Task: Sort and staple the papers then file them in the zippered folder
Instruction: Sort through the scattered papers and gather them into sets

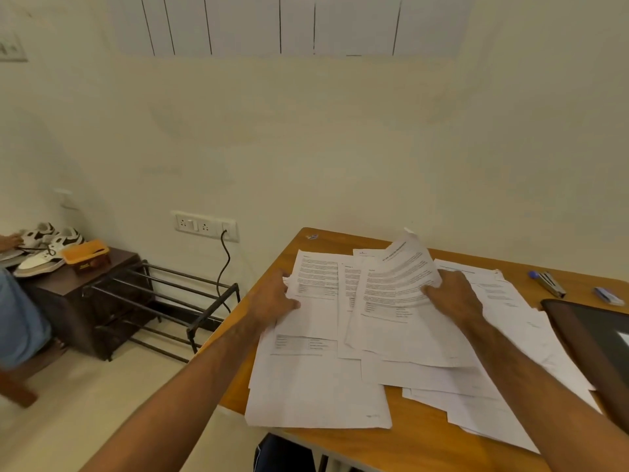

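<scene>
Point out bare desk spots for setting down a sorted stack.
Bare wood: the desk's near edge below the papers, and the far strip between papers and stapler. Crowded: centre, under both hands, and right by the folder.

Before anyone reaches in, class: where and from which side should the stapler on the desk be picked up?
Probably grip the stapler across its long body, thumb and fingers on its two sides, coming down from above. It lies flat on the bare desk beyond the papers, its blue end toward the wall, with open space around it. The right hand is nearer.

Both forearms bare, no sleeves; left hand (276, 298), right hand (454, 294) ungloved.
</scene>
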Motion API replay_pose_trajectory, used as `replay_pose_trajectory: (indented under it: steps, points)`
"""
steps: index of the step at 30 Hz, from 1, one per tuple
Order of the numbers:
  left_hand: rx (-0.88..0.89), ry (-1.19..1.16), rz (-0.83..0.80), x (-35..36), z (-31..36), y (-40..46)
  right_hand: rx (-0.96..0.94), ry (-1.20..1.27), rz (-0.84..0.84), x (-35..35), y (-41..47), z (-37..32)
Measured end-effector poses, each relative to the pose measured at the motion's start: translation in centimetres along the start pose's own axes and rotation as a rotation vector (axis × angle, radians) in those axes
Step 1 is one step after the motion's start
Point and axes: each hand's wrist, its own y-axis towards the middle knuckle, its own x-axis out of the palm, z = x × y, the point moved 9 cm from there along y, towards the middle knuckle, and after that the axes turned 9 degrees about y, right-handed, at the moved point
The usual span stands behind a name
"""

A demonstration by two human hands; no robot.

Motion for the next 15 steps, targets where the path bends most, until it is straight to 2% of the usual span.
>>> replay_pose_trajectory:
  steps: [2, 3, 7, 9, 12, 15]
  points:
    - [0.003, -0.030, 0.018, -0.1, 0.0, 0.1, -0.035, 0.035, 0.010, -0.1, 0.2, -1.3]
    - [0.005, -0.047, 0.027, -0.2, 0.0, 0.2, -0.042, 0.127, -0.005, 0.2, 0.4, -1.6]
    - [0.047, -0.097, 0.022, -0.2, 0.9, 0.1, 0.042, 0.702, -0.122, 2.0, 0.6, -1.6]
    - [0.090, -0.084, 0.004, 0.0, 1.9, 0.1, 0.107, 0.904, -0.182, 3.2, -0.1, -1.8]
    - [0.188, -0.051, -0.084, 0.9, 3.1, -0.6, 0.157, 1.003, -0.248, 5.2, -1.0, -2.1]
    - [0.241, 0.005, -0.071, 1.2, 2.6, -1.1, 0.179, 0.933, -0.259, 7.2, -1.6, -1.8]
